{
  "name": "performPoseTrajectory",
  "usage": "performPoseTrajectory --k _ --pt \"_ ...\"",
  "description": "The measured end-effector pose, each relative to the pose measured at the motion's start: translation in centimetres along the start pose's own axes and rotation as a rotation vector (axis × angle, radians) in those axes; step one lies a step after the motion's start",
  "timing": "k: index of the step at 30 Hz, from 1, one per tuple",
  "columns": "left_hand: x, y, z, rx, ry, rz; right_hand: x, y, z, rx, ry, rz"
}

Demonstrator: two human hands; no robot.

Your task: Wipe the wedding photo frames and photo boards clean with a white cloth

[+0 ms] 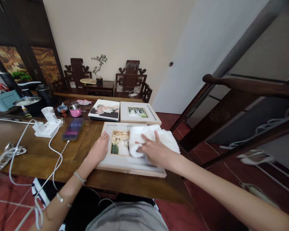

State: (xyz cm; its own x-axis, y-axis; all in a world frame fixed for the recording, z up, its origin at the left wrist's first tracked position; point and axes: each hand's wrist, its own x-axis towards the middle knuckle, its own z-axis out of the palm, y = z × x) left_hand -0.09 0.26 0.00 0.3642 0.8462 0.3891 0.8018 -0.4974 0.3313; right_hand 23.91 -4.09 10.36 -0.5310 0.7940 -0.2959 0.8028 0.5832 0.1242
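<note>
**Frame and Cloth: Position and Handling**

**Location.** The frame [125, 166] lies flat, glass side up, at the near edge of the table [38, 157], directly in front of the person. A white cloth [139, 133] lies on its right half, covering part of the print and spilling past the frame's right side.

**Left hand.** The left hand [100, 149] is open and rests on the frame's left border, fingers extended along the edge. It encloses nothing; it appears to act as a brace.

**Right hand.** The right hand [156, 150] is open, fingers spread, and lies palm down on the cloth. It presses the cloth to the glass and does not clutch it.

**Handling, frame.** Judged rigid and fairly light, with a fragile, smooth glazed face. Take hold at the wooden border on two opposite sides; keep load off the centre of the pane. It lies close to the table edge, so it could slide off under a sideways push.

**Handling, cloth.** Judged soft, light and limp; it bunches under pressure and can be gripped anywhere.

**Surroundings.** A second frame [138, 112] and an album [104, 109] lie just behind. A phone [72, 129], power strip [47, 127] and pink cup [75, 111] stand to the left, well apart from both hands.
</note>
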Motion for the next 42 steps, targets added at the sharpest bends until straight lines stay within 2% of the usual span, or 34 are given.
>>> performPoseTrajectory --k 3,7,10,13,16,21,24,28,33,37,39,42 --pt "0.0 -0.1 0.1 -0.02 0.005 0.005 2.5 0.7 0.9 -0.026 0.127 0.014" --pt "0.0 0.0 -0.1 -0.054 0.026 0.019 7.1 0.1 1.4 -0.075 0.37 -0.107" --pt "0.1 0.3 -0.4 -0.071 0.027 0.04 10.0 -0.7 0.9 -0.102 0.379 -0.2" --pt "0.1 0.3 -0.3 -0.053 0.021 0.048 11.1 -0.7 0.5 -0.095 0.325 -0.209" --pt "0.0 0.0 0.2 -0.031 0.018 0.025 10.1 0.4 0.6 -0.092 0.291 -0.16" --pt "0.0 -0.3 0.7 -0.049 0.031 0.005 6.5 3.3 0.8 -0.106 0.21 -0.029" --pt "0.0 -0.3 0.7 -0.063 0.04 -0.003 4.3 3.8 0.6 -0.105 0.159 0.044" --pt "0.0 -0.2 0.5 -0.062 0.037 -0.014 1.1 1.8 0.1 -0.087 0.083 0.031" --pt "0.0 -0.2 0.7 -0.06 0.056 0.003 -2.8 -1.7 -0.8 -0.03 -0.001 -0.131" --pt "0.0 -0.3 0.8 -0.044 0.054 -0.002 -2.2 -2.6 -0.7 0.047 0.016 -0.161" --pt "0.0 -0.3 0.7 -0.044 0.052 -0.003 -0.5 -2.2 -0.1 0.067 0.079 -0.155" --pt "0.0 -0.3 0.6 -0.058 0.05 0.009 2.8 -0.8 1.1 0.031 0.173 -0.073"
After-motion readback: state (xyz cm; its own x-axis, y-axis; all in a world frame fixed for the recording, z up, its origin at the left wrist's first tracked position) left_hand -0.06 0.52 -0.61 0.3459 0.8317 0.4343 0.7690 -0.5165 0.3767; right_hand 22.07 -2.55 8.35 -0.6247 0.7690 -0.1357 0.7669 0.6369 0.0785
